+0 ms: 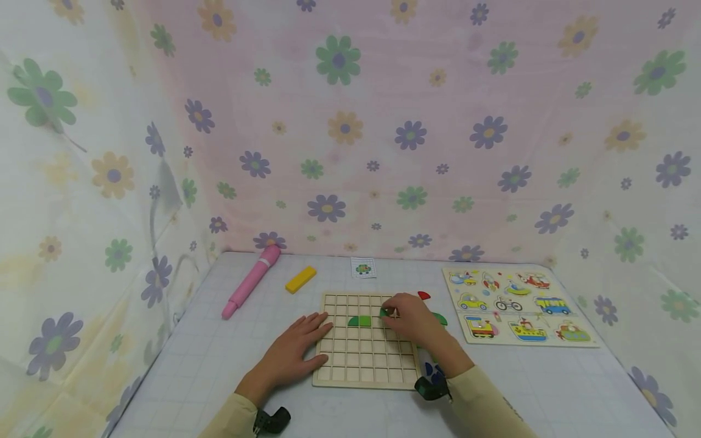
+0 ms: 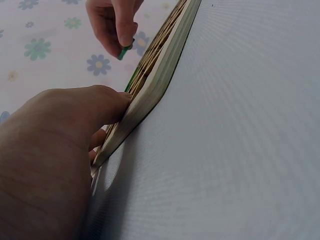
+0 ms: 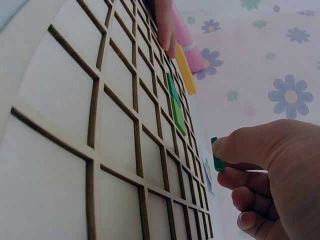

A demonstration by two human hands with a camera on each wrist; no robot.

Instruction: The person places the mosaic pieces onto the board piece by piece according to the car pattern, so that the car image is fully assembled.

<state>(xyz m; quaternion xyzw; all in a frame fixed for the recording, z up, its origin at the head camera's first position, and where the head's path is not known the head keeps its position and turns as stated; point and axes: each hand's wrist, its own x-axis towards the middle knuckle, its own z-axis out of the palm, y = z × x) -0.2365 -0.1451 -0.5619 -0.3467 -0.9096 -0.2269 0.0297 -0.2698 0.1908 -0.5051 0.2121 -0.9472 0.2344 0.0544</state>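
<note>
A wooden grid board (image 1: 365,384) lies on the table with square cells. Side by side in one of its upper rows sit a dark green rounded piece (image 1: 353,321) and a light green square piece (image 1: 365,321). My left hand (image 1: 292,348) rests at the board's left edge, fingers spread and thumb on the rim. Over the upper right cells, my right hand (image 1: 414,320) pinches a small green piece (image 3: 219,155) between thumb and index finger. In the right wrist view that piece is held on edge, raised from the grid.
Right of the board lie a red piece (image 1: 424,295), a green piece (image 1: 440,318) and dark blue pieces (image 1: 429,369), partly behind my arm. A picture card (image 1: 364,268), yellow block (image 1: 301,280) and pink stick (image 1: 253,283) lie behind and left. A vehicle puzzle (image 1: 520,309) lies right.
</note>
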